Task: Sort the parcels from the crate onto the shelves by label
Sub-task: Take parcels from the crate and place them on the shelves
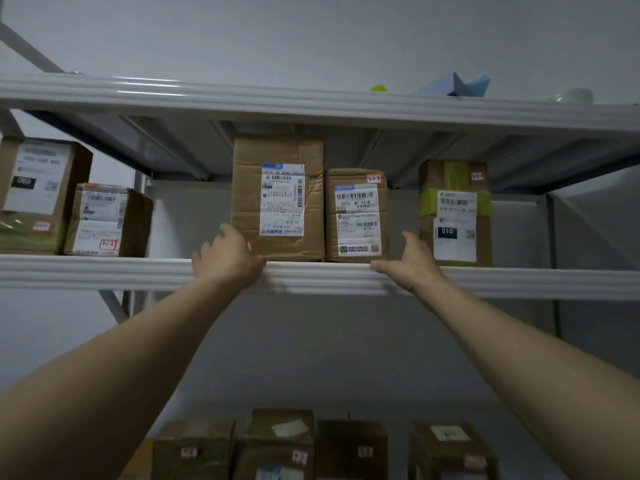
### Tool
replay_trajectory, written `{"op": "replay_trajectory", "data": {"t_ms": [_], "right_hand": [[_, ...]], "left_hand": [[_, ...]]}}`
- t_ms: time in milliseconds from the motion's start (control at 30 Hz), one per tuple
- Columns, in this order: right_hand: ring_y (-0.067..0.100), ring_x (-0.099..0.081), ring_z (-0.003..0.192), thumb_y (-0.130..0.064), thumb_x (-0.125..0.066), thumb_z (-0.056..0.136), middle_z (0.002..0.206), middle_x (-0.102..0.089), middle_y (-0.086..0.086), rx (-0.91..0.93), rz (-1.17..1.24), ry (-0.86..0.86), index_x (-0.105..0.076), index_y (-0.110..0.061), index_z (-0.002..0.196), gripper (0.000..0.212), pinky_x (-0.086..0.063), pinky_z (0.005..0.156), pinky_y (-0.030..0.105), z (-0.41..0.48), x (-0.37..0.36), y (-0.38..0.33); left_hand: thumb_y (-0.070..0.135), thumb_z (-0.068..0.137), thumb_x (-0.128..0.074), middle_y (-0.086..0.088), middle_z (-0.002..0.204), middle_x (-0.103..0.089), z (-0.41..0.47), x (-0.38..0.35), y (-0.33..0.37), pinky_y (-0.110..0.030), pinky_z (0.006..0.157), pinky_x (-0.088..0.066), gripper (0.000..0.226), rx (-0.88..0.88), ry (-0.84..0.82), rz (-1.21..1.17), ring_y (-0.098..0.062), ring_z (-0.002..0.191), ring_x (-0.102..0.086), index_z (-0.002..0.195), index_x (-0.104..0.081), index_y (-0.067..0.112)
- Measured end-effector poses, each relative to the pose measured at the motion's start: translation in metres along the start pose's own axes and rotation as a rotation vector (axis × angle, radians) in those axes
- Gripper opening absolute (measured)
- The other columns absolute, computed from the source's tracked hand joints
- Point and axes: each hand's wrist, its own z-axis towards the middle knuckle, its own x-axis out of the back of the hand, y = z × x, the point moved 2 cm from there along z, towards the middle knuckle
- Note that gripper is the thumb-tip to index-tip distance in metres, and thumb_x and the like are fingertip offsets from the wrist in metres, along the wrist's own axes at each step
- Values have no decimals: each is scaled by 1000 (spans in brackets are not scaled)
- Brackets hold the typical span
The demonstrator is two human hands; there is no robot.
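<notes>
Reaching up to the middle shelf (104,271)
Touching tall parcel (278,197) at lower left corner with left hand (227,258), fingers loose; flanking shorter parcel (356,216) with right hand (410,263), spread, empty; likely light, stiff, creased cardboard; best held by opposite side faces.

left grip (227,259): bare | right grip (410,263): bare | left forearm (138,344): bare, unsleeved | right forearm (519,344): bare, unsleeved

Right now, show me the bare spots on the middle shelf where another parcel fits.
Widest gap: between the 5-1-2 box and the tall box, behind the left hand. Narrow slot between the 5-1-4 box and green-taped box. Bare shelf right of that box. Tall and 5-1-4 boxes stand tight together.
</notes>
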Motion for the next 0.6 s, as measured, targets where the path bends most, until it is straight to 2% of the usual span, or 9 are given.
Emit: {"op": "replay_trajectory", "data": {"t_ms": [67, 167, 300, 433, 600], "right_hand": [[27, -31, 139, -26, -72, 81, 154, -26, 9, 6, -11, 10, -21, -12, 150, 87, -32, 108, 34, -23, 13, 9], [26, -41, 132, -24, -72, 81, 148, -36, 9, -15, -4, 27, -30, -12, 147, 79, -38, 96, 28, -56, 41, 27], [26, -44, 128, -24, -74, 80, 144, -41, 11, -106, 36, 45, -37, -13, 142, 73, -40, 99, 33, -101, 87, 57], [25, -44, 129, -25, -73, 82, 142, -44, 9, -222, 8, 28, -41, -13, 140, 68, -39, 102, 36, -151, 125, 87], [25, -48, 125, -18, -71, 84, 140, -47, 13, -408, -20, 46, -45, -8, 137, 60, -39, 97, 29, -242, 180, 119]], "left_hand": [[37, 85, -59, -17, 137, -47, -23, 6, 16, -45, 107, -33, 69, -38, 15, 91, -37, 127, -41, 139, -32, 5], [31, 85, -59, -17, 138, -45, -62, 12, 42, -45, 107, -31, 64, -70, -43, 127, -37, 130, -36, 137, -34, 5], [31, 83, -61, -14, 132, -51, -117, 13, 76, -44, 103, -34, 54, -142, -139, 139, -36, 126, -41, 129, -40, 9], [31, 85, -60, -14, 128, -52, -173, 3, 107, -45, 100, -38, 52, -236, -286, 111, -36, 123, -44, 130, -40, 13], [27, 87, -61, -13, 138, -47, -265, -19, 158, -42, 99, -44, 65, -424, -566, -31, -33, 125, -45, 144, -32, 14]]}}
